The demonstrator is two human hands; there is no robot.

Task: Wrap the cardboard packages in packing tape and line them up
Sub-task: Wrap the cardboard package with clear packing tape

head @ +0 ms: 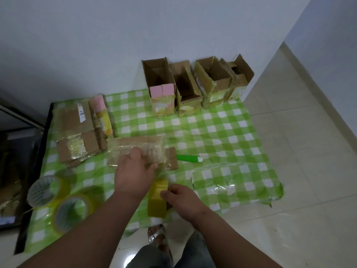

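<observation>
**Cardboard under tape: keep the strip taut**

Green checked cloth (212,120) on the floor carries everything. Four open boxes (193,86) line up by the wall; taped packages (77,132) lie left. My left hand (133,171) presses the flat package (135,149) with fingers curled at its near edge. My right hand (179,198) grips the yellow tape roll (156,198). I should pull low, smooth, and straight.
</observation>
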